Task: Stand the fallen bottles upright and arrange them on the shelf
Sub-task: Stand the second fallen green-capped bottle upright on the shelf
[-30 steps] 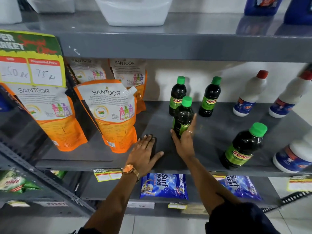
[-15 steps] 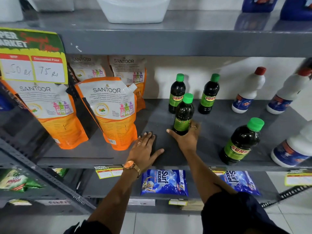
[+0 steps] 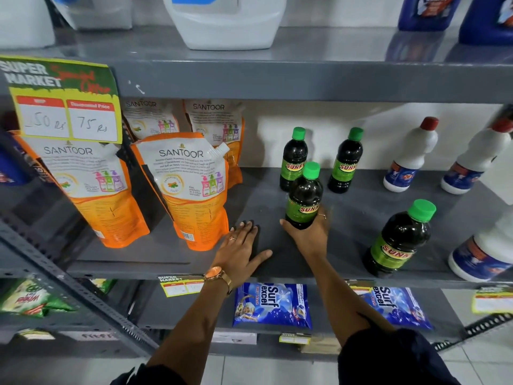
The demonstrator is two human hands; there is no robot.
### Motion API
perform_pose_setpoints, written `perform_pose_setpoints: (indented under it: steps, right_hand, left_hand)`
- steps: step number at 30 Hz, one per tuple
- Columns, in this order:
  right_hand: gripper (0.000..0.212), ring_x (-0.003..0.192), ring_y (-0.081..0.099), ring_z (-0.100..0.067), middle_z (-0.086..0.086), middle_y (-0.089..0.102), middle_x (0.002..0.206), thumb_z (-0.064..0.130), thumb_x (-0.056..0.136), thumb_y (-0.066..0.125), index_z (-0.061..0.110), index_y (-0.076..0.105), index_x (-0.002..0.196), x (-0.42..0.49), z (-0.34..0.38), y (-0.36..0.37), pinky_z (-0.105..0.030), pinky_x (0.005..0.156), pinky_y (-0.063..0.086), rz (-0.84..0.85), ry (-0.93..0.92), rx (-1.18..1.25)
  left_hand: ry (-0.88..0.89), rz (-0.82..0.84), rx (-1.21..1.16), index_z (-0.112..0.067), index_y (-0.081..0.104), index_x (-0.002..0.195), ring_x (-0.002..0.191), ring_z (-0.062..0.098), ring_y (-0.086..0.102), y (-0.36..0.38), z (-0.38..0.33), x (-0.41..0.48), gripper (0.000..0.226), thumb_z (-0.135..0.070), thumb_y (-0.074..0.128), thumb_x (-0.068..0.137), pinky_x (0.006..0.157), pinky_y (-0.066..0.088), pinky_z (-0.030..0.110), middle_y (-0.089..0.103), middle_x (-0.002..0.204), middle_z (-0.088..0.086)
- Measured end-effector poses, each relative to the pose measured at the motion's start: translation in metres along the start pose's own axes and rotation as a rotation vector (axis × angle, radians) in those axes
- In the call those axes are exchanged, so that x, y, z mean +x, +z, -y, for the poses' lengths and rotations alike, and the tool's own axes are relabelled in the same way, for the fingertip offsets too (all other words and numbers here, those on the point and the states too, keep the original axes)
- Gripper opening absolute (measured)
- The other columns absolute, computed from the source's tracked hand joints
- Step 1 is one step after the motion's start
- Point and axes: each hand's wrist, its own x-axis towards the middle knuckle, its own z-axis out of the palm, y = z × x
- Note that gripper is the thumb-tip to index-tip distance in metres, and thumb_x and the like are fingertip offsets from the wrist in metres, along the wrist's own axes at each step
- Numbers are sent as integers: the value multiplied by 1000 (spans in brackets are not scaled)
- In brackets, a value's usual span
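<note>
left hand [image 3: 241, 250] flat and spread on the shelf [image 3: 347, 215] front | right hand [image 3: 308, 234] wrapped round base of upright green-capped bottle [image 3: 304, 198] mid-shelf | another dark bottle [image 3: 399, 240] upright at front right | two more bottles [image 3: 293, 159] upright at the back

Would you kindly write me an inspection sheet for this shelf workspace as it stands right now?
Surface: grey metal shelf, bare in the middle.
Job's things: four green-capped Sunny bottles, all upright: two at the back, one in front, one near the edge.
Clutter: Santoor pouches; white red-capped bottles; price sign.
Grips: right hand wraps the front bottle's base; left hand flat on the shelf, empty.
Cables: nothing seen.
Surroundings: Surf Excel packets below; jugs above.
</note>
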Motion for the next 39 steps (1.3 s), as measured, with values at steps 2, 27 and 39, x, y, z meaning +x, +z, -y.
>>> perform_pose_setpoints:
  steps: [2,27,39]
  right_hand:
    - [70,110,57,-18,1,58,116,18,65,84,12,49,125,-1,2,-5,-6,79,37,-14,-21,36]
    - [71,96,64,-16,-4,69,104,42,53,89,13,59,111,-87,5,-46,-25,78,49,-12,-15,-118]
    - [82,109,61,-15,-1,67,118,32,57,89,17,54,129,-90,-17,-62,-23,88,47,184,23,-82]
  left_hand:
    - [3,-9,-5,-17,15,148,145,17,1,1,0,0,81,-68,20,85,116,-2,33,11,158,4]
    - [1,37,34,-14,9,148,145,17,-4,-1,-3,-2,65,-51,23,96,117,-5,33,5,159,7]
    - [-9,32,0,-15,11,148,145,17,-2,-4,-6,-4,66,-52,26,96,116,-4,32,6,159,7]
